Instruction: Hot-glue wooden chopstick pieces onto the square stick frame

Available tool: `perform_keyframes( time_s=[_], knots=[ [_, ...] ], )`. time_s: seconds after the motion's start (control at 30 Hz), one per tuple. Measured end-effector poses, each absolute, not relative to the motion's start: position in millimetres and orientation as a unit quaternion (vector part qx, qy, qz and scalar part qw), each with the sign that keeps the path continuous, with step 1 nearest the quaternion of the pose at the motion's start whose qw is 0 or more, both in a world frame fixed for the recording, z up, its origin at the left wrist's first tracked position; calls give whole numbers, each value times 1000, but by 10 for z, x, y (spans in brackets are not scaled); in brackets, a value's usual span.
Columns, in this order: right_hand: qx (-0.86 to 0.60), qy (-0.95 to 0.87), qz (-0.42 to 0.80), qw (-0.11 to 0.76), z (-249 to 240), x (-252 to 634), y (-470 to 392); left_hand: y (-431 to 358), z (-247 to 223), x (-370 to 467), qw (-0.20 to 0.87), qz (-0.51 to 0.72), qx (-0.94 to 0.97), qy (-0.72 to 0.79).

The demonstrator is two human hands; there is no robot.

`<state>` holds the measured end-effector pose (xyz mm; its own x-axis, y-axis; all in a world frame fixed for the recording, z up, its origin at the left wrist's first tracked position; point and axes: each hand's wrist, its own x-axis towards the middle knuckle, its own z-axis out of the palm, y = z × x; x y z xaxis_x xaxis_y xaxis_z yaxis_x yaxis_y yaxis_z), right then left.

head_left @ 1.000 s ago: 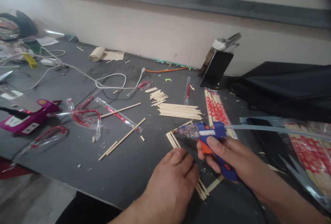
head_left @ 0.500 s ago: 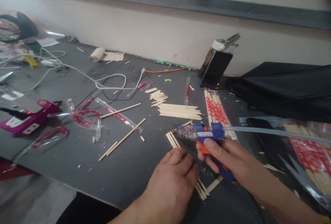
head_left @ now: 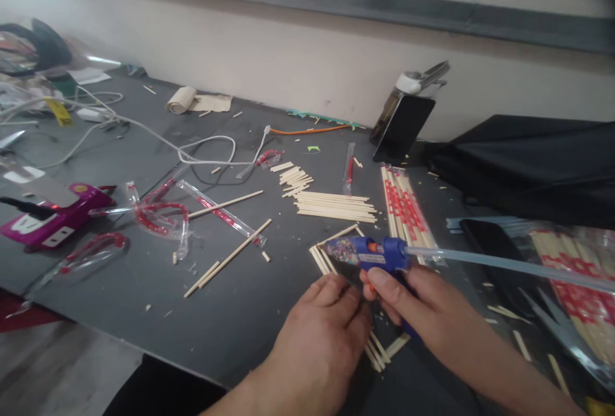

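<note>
- Dark grey worktop [head_left: 230, 313] carries everything here, with a pale wall [head_left: 288, 38] rising behind; on it, the narrow sticks [head_left: 319, 260] lie side by side at the tip of the glue gun [head_left: 391, 252], running slantwise under the left hand and out past it.
- The left hand [head_left: 327, 320] is clamped down over those sticks, fingers close together; their undersides are hidden.
- The right hand [head_left: 416, 300] is closed around the glue gun's grip, a finger at the orange trigger [head_left: 371, 279]. How far the trigger is squeezed I cannot tell.
- Compared with half a second ago, the gun's body has tipped and its rear sits lower, while the nozzle remains at the sticks' far ends. That suggests a change of angle at the same spot; the left hand has hardly moved. Whether any glue has come out cannot be seen.
- A clear glue stick [head_left: 480, 257] trails from the gun's rear.
- Just beyond the gun lie a row of long sticks [head_left: 336, 208] and, past them, a cluster of short pieces [head_left: 295, 179].
- Right of and beyond the gun is a packet of red-marked sticks [head_left: 408, 208]; behind that, a phone [head_left: 403, 127] leans upright by a bottle [head_left: 408, 83].
- Farther right of the gun are scissors [head_left: 567, 332].
- Well left of the gun are red-and-clear wrappers [head_left: 163, 211] and a magenta device [head_left: 57, 217].
</note>
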<state>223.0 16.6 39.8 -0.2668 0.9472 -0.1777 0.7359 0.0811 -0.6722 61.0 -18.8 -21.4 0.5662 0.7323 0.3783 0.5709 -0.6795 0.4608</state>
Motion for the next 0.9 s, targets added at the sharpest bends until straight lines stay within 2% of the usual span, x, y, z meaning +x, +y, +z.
perform_keyframes(
  time_s=[0.3,0.9],
  knots=[
    [-583,-742,280,175,385,2205,127,-182,-221,611,152,280,872,373],
    [-591,-738,286,153,402,2208,119,-187,-219,622,153,276,869,381]
  ],
)
